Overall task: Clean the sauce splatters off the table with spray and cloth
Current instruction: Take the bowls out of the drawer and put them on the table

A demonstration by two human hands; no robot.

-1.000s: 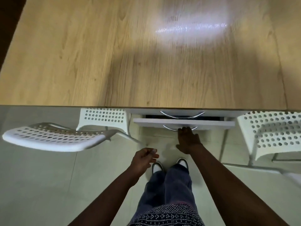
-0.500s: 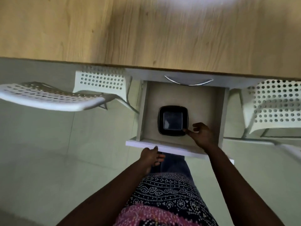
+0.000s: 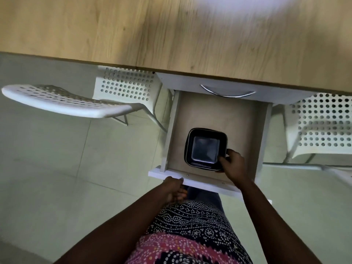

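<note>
chairs point(image 3: 72, 103) flank open drawer point(image 3: 215, 119); right hand point(image 3: 233, 164) grips black dish point(image 3: 205, 148).

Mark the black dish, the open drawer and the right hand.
black dish point(image 3: 204, 147): head view, inner base.
open drawer point(image 3: 215, 115): head view, bare floor.
right hand point(image 3: 233, 164): head view, back of hand.

Drawer point(image 3: 172, 119) under table point(image 3: 171, 31); container point(image 3: 205, 148) inside; chairs point(image 3: 62, 101) either side.

a pale tiled floor point(image 3: 57, 168) lies below a wooden tabletop. two white perforated chairs point(image 3: 62, 101) point(image 3: 322, 124) flank an open white drawer point(image 3: 215, 119) (another, closed, sits above).
</note>
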